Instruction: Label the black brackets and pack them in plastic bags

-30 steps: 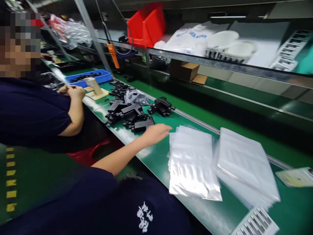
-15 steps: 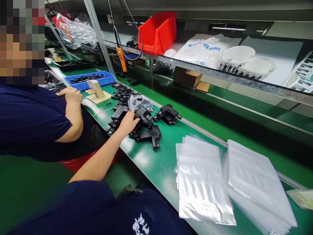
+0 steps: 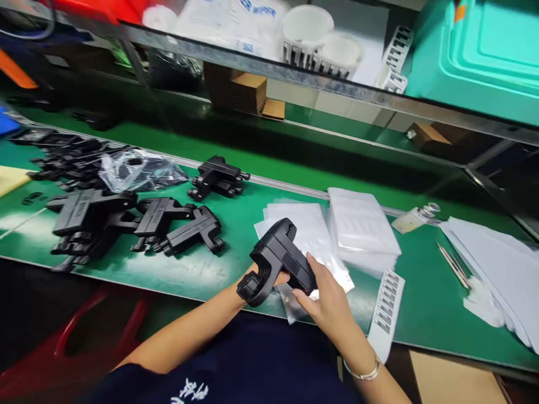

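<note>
A black plastic bracket with a ribbed curve and a knob at one end (image 3: 275,261) is held up over the near edge of the bench. My left hand (image 3: 283,278) is closed on it from behind and below, mostly hidden by the bracket. With thumb and fingers, my right hand (image 3: 328,294) grips the bracket's right end. Beneath the bracket lie loose clear plastic bags (image 3: 314,224). To the left are similar black brackets (image 3: 193,230), with a stacked pile of them (image 3: 84,216) farther left. Another small group (image 3: 219,174) sits near the back rail.
A thick stack of clear bags (image 3: 362,221) stands right of the loose ones. Beyond are a bottle (image 3: 415,217), a label strip (image 3: 385,311), tweezers (image 3: 452,264) and white sheets (image 3: 501,269). A metal-edged shelf (image 3: 269,67) runs above, carrying a turquoise bin (image 3: 484,62).
My left hand has come from the bracket pile to in front of me with one bracket. My right hand has come into view, holding it too. The view has turned right.
</note>
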The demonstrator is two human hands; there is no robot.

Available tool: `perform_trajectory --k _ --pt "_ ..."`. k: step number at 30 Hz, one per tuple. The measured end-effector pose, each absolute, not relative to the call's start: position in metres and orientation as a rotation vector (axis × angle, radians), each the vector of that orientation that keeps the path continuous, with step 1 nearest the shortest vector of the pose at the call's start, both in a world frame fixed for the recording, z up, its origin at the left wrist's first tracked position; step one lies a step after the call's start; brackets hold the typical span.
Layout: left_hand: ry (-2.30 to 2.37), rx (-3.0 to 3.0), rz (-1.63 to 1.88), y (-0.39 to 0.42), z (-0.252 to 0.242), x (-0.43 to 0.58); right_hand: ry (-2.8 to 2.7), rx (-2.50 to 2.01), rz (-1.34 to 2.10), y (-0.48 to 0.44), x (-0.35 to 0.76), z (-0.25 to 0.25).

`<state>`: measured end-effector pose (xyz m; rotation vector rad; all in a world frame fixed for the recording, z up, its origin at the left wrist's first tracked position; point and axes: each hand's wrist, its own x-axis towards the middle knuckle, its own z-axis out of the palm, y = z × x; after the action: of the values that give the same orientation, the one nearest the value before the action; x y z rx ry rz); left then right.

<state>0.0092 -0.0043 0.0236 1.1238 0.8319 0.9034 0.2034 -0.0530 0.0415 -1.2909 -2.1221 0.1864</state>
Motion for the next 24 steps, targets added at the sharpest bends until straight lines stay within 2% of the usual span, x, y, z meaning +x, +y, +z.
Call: perform_trajectory --k 5,10,12,15,18,21,24 --pt "0.717 0.946 0.699 0.014 0.026 -0.015 -2.174 -1.273 0.193 -0.063 0.241 0.050" --pt "0.931 1.214 0.766 0.014 0.024 0.004 -2.283 -1.168 0.289 -0.063 0.257 0.055" --pt "0.997 1.300 0.845 0.012 0.023 0.011 -2.020 -1.275 0.478 -0.060 0.261 0.050" --pt "0.987 1.462 0.906 0.010 0.025 0.010 -1.505 -1.425 0.973 -0.054 0.267 0.038" --pt "0.983 1.662 0.893 0.008 0.030 0.005 -1.222 -1.397 1.365 -0.050 0.268 0.028" --pt "0.989 1.700 0.887 0.007 0.031 0.007 -1.243 -1.376 1.234 -0.050 0.265 0.026" --pt "0.984 1.454 0.931 0.011 0.026 0.018 -1.596 -1.337 0.749 -0.054 0.267 0.031"
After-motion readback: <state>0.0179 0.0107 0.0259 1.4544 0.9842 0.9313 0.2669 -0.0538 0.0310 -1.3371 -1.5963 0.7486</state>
